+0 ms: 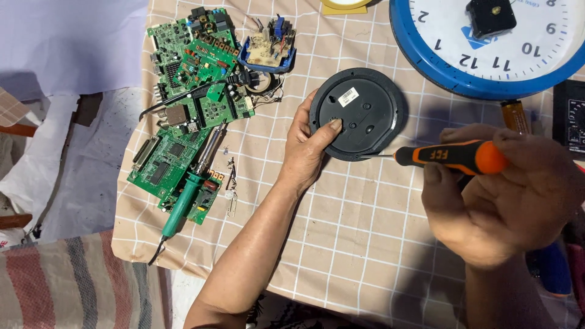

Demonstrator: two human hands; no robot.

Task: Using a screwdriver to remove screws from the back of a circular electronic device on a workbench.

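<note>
We steady the round black clock back (359, 113) with our left hand (311, 146), fingers clamped on its left rim, thumb pressed on its face. Our right hand (506, 195) is closed around the orange-and-black screwdriver (451, 155), whose tip meets the near right edge of the disc. We judge the tip could slip off and skid toward our left thumb if the disc turns on the checked cloth (341, 231). To the far left lie green circuit boards (189, 91) and 1 soldering iron (189, 195); a blue wall clock (487, 42) sits far right.
</note>
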